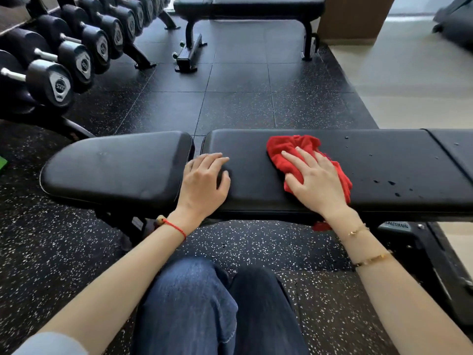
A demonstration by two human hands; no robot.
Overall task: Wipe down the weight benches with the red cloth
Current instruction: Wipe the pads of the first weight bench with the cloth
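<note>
Speckled rubber flooring (230, 103) surrounds you; droplets (391, 183) dot the near weight bench (384, 160) right of the red cloth (286, 149), and the far bench (245, 6) looks untouched, so much remains; your right hand (317, 180) presses the cloth with spread, straight fingers; your left hand (204, 180) rests relaxed on the pad.

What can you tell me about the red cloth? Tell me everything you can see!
The red cloth is bright red and looks soft and fuzzy, like a small towel. It is crumpled, not folded flat. It lies on the long black pad of the near bench, near its middle. The right hand presses down on it with straight, spread fingers, covering much of it, so the cloth peeks out around the hand. Small drops sit on the pad just to its right.
</note>
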